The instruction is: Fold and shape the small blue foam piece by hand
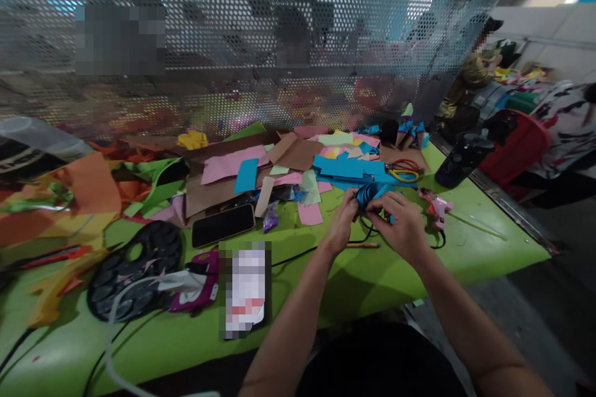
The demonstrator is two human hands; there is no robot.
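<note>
A blue pleated piece (369, 196), folded into narrow ridges, is held between both hands over the green table. My left hand (343, 218) pinches its left side, fingers closed. On the other side, my right hand (401, 222) has its fingertips pressed together on the same piece; the exact grip is partly hidden. Blue sheets (349, 167) lie just behind the hands. To the right of my right hand rests a pink glue gun (437, 207). Scissors with red and yellow handles (404, 171) lie beyond it. Below the hands is a thin brown stick (364, 245).
A phone (223, 226), a black round palette (161, 248) and a magenta tissue pack (186, 305) lie left, among cables. Farther left are a yellow glue gun (49, 301) and orange sheets (95, 183). A dark bottle (460, 160) stands right. A perforated metal panel (223, 31) rises behind.
</note>
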